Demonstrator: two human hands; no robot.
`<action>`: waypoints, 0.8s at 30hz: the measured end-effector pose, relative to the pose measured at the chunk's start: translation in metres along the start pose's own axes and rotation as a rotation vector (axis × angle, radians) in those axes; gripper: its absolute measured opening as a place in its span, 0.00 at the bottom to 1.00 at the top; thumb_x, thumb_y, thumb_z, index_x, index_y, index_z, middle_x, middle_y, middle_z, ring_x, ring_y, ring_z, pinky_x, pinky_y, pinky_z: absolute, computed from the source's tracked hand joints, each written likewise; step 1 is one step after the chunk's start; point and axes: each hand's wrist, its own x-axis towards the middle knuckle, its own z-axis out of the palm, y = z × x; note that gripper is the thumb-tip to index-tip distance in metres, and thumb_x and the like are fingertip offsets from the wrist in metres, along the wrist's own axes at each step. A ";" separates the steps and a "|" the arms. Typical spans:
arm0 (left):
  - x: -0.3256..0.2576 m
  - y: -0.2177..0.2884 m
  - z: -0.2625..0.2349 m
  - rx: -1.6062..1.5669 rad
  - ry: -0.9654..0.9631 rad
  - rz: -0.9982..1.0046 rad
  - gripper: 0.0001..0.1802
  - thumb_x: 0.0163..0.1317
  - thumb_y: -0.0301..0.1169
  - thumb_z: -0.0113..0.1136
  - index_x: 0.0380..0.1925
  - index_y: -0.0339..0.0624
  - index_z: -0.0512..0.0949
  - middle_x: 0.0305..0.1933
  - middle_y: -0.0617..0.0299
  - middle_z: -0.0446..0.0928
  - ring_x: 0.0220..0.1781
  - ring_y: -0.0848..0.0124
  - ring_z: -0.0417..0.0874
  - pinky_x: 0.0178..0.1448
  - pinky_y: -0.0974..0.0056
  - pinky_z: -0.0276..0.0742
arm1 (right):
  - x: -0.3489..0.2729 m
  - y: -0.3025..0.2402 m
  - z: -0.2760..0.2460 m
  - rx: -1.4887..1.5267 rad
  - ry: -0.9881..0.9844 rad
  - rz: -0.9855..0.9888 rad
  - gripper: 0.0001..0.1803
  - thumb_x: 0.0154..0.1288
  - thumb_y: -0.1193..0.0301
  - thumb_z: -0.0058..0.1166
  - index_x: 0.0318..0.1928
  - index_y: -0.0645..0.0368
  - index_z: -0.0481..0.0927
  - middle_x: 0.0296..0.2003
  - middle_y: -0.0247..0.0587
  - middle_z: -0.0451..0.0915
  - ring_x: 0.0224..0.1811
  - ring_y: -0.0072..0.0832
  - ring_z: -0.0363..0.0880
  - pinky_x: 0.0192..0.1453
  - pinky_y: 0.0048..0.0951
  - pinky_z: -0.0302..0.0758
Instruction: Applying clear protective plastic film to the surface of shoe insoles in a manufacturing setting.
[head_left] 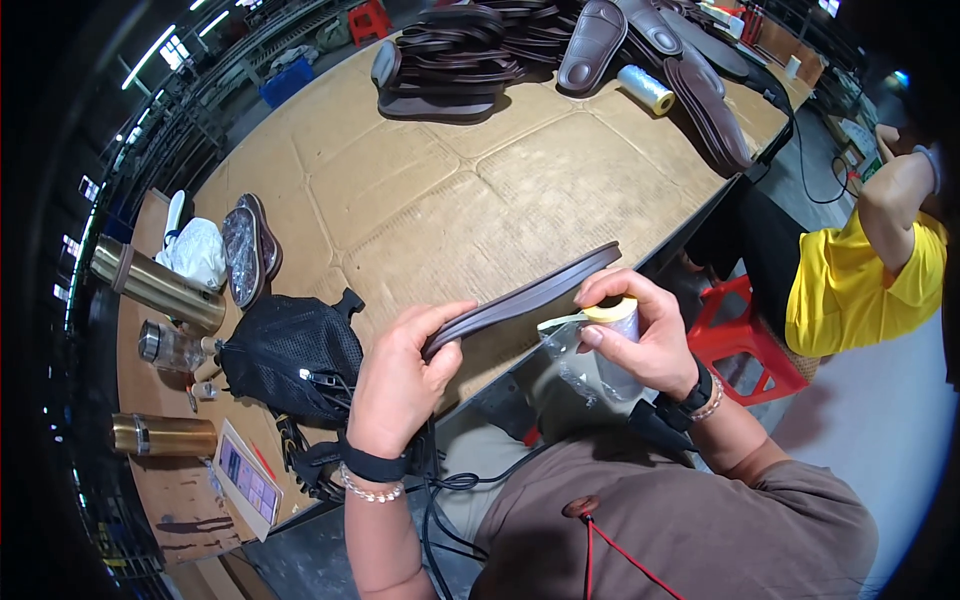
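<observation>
Your left hand (400,375) has its fingers curled tight round the near end of a dark brown sole (525,295), holding it edge-up above the front edge of the cardboard-topped table (420,190). Your right hand (640,340) pinches a roll of yellowish tape (615,315) against the sole's far end, fingers closed around it. A black mesh bag (290,355) sits just left of your left hand.

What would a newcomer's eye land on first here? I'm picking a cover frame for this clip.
First, the long dark brown sole held edge-on at the centre, the left hand gripping one end and the right hand pressing a roll of pale tape at the other. Next, the heap of dark soles on the far table end, and the yellow-shirted person at right.
</observation>
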 end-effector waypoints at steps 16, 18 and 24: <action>-0.012 -0.007 0.021 0.142 0.363 0.353 0.16 0.57 0.17 0.72 0.42 0.41 0.79 0.46 0.55 0.85 0.48 0.54 0.87 0.53 0.54 0.82 | 0.016 -0.002 0.048 -0.007 -0.008 0.050 0.14 0.63 0.75 0.71 0.47 0.62 0.83 0.48 0.40 0.84 0.51 0.28 0.83 0.58 0.30 0.78; -0.012 -0.008 0.021 0.146 0.361 0.356 0.15 0.56 0.17 0.72 0.42 0.41 0.79 0.47 0.55 0.86 0.48 0.54 0.88 0.53 0.55 0.82 | 0.016 -0.005 0.048 -0.080 -0.043 0.083 0.14 0.66 0.75 0.70 0.49 0.63 0.82 0.53 0.43 0.82 0.54 0.25 0.82 0.57 0.29 0.81; -0.014 -0.007 0.023 0.143 0.356 0.367 0.14 0.56 0.17 0.72 0.39 0.40 0.80 0.46 0.55 0.86 0.48 0.54 0.88 0.53 0.55 0.83 | 0.018 -0.003 0.051 -0.238 0.031 -0.089 0.14 0.61 0.75 0.71 0.46 0.62 0.82 0.43 0.41 0.83 0.46 0.30 0.83 0.53 0.30 0.78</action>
